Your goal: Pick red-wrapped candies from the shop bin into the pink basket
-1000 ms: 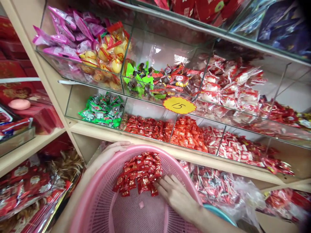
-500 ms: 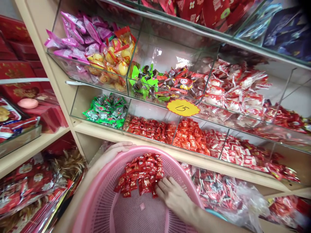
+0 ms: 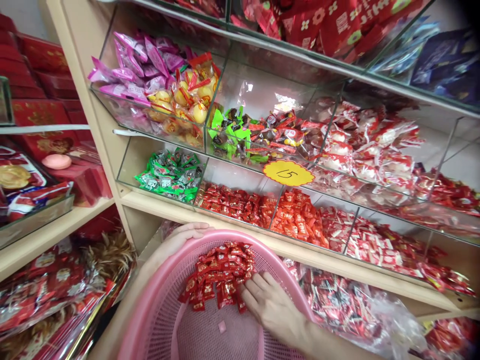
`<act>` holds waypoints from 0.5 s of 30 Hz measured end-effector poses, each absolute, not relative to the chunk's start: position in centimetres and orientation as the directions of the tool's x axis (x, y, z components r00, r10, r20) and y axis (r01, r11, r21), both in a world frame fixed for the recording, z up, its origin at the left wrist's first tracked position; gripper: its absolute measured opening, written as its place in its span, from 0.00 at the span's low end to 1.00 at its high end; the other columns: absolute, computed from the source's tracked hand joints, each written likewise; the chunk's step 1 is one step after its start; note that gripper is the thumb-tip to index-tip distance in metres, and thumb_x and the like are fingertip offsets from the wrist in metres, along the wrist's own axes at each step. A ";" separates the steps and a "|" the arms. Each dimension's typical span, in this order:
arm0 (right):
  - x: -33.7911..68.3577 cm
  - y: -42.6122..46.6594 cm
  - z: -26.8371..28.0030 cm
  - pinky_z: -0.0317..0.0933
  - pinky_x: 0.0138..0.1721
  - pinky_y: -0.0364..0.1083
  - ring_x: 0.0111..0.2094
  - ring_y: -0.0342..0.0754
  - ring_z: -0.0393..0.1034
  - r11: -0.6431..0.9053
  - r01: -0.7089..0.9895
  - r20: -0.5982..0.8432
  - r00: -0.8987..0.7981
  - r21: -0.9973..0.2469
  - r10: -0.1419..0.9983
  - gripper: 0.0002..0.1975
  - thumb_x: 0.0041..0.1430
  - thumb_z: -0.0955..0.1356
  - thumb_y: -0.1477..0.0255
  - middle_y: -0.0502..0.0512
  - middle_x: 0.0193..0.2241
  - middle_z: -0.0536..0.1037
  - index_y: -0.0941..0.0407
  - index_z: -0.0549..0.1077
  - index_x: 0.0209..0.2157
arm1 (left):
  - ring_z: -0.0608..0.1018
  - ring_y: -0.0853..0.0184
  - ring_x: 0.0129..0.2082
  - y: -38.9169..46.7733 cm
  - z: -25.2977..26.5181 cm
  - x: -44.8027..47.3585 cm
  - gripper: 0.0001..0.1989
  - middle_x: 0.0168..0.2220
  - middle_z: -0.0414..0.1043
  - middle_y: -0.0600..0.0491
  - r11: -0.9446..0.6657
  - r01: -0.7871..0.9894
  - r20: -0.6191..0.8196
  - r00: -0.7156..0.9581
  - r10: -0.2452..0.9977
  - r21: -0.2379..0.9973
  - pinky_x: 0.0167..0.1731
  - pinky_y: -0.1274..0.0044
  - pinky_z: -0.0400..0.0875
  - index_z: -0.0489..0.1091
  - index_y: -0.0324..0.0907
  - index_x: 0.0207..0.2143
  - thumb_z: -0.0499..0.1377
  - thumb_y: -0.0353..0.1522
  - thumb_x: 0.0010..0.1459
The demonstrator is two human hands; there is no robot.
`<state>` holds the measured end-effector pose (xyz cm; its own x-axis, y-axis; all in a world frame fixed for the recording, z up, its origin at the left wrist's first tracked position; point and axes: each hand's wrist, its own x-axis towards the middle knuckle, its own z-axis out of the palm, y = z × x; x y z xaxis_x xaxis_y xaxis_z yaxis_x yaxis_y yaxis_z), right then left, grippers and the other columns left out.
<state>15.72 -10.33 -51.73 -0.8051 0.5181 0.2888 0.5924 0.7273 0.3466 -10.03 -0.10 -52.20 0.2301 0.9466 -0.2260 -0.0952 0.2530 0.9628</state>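
Note:
A pink plastic basket (image 3: 287,272) with mesh walls stands tilted toward me at the bottom middle. Inside it, against the far wall, lies a heap of red-wrapped candies (image 3: 221,265). My left hand (image 3: 183,237) is closed over the basket's far left rim, its fingertips resting along the edge. Within the basket, my right hand (image 3: 272,307) has its fingers curled around candies at the right side of the heap; the fingertips are partly hidden. The basket's bottom shows bare mesh and a small pink square nearer to me.
Beyond the rim, a shelf bin of matching red candies (image 3: 232,202) adjoins orange-red candies (image 3: 296,215) and green-wrapped candies (image 3: 170,172). A yellow price tag (image 3: 288,173) reads 15. Clear bagged candies (image 3: 337,295) lie under the shelf at right. A wooden upright (image 3: 84,110) stands left.
The view has shifted slightly, so the shelves appear a little lower and further right. Both hands keep their places at the basket, the right one still at the heap.

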 end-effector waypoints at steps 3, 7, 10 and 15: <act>13.8 -8.3 -48.6 0.49 0.33 0.46 0.28 0.45 0.56 0.752 0.563 0.391 -0.814 0.343 0.430 0.07 0.61 0.61 0.78 0.52 0.26 0.69 0.61 0.69 0.38 | 0.74 0.59 0.49 -0.1 -52.0 -9.9 0.18 0.45 0.75 0.51 0.261 -0.103 -0.235 0.209 0.949 0.960 0.49 0.74 0.66 0.74 0.41 0.40 0.61 0.32 0.42; 10.9 -2.7 -44.7 0.47 0.34 0.46 0.30 0.47 0.57 0.674 0.653 0.471 -0.742 0.346 0.477 0.08 0.63 0.60 0.75 0.53 0.26 0.69 0.58 0.69 0.34 | 0.73 0.59 0.50 0.4 -52.7 -10.2 0.20 0.46 0.75 0.50 0.243 -0.098 -0.216 0.224 0.950 0.965 0.51 0.74 0.63 0.74 0.39 0.39 0.62 0.31 0.40; 9.5 2.6 -42.9 0.48 0.36 0.47 0.35 0.49 0.59 0.548 0.777 0.449 -0.628 0.312 0.635 0.10 0.64 0.58 0.74 0.56 0.31 0.72 0.58 0.69 0.35 | 0.71 0.58 0.52 0.5 -53.1 -10.5 0.20 0.48 0.73 0.49 0.227 -0.118 -0.191 0.253 0.948 0.967 0.53 0.72 0.61 0.73 0.40 0.41 0.62 0.31 0.42; 9.0 9.3 -43.5 0.50 0.43 0.48 0.44 0.52 0.59 0.392 0.897 0.318 -0.439 0.203 0.840 0.10 0.62 0.59 0.75 0.61 0.40 0.72 0.58 0.70 0.40 | 0.72 0.59 0.51 0.1 -52.3 -10.5 0.17 0.47 0.74 0.50 0.247 -0.128 -0.207 0.264 0.942 0.961 0.53 0.72 0.62 0.74 0.42 0.40 0.62 0.31 0.43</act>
